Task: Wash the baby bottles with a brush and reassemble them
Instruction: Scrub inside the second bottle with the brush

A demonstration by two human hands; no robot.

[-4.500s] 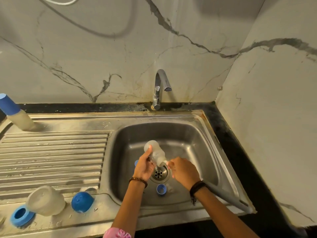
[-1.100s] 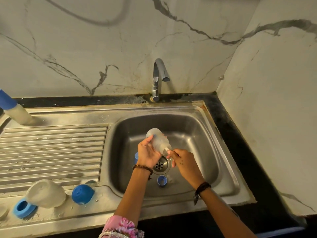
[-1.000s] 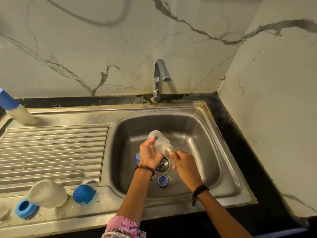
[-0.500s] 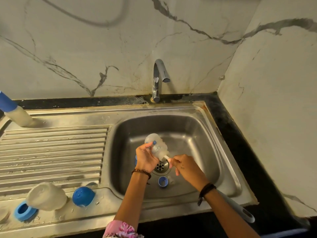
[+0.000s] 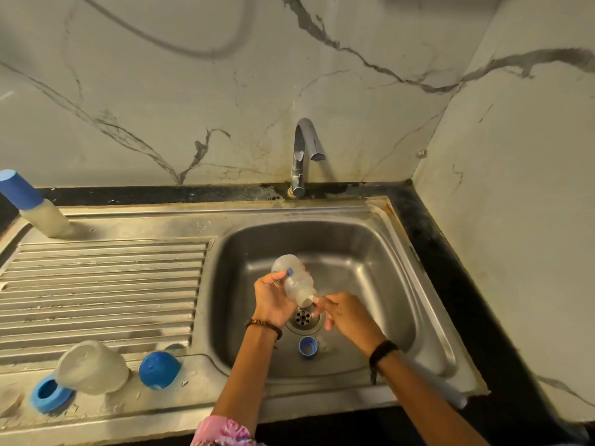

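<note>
Over the sink's drain [image 5: 302, 318], my left hand [image 5: 272, 299] grips a clear baby bottle [image 5: 294, 278]. The bottle is tilted, base up and away, mouth down to the right. My right hand [image 5: 346, 313] is closed at the bottle's mouth on a brush whose head is hidden. Its pale handle [image 5: 447, 392] shows blurred below my right forearm. A blue screw ring [image 5: 307, 347] lies on the basin floor near the drain.
The steel basin [image 5: 370, 268] sits under a chrome tap [image 5: 302, 156] that is not running. On the drainboard [image 5: 103, 284] are an upright bottle with a blue cap [image 5: 35, 209], a clear cup-shaped piece on its side [image 5: 91, 366], a blue ring [image 5: 48, 394] and a blue dome cap [image 5: 159, 370].
The bottle has sunk slightly toward the drain. My right hand has drawn back from the mouth, and the brush handle now shows under my forearm.
</note>
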